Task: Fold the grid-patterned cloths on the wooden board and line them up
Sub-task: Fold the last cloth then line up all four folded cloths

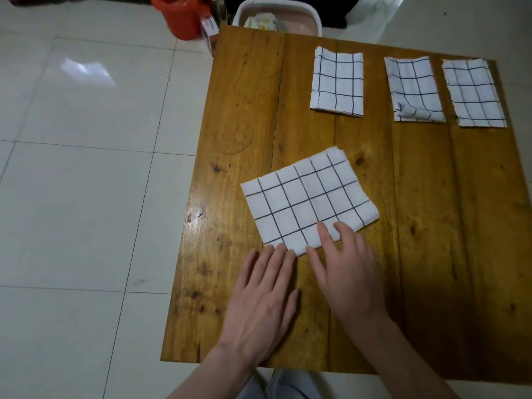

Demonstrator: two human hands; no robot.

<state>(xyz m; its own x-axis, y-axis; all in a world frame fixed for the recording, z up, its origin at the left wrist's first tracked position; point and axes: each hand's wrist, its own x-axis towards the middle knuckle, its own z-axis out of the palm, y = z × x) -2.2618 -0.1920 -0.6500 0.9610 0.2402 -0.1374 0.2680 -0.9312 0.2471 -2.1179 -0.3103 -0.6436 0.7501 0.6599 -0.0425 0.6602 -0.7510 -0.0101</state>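
Left hand lay flat & open on the wooden board, fingertips just touching the near edge of a folded grid cloth. Right hand beside it, fingers straight, index & middle pressing the cloth's near edge, gripping nothing. That cloth sat skewed, mid-board. Far side, L to R: three folded cloths in a row, first, second w/ a curled near corner, third by the board's right edge.

white tub cut off by top edge; orange bucket likewise, contents unclear
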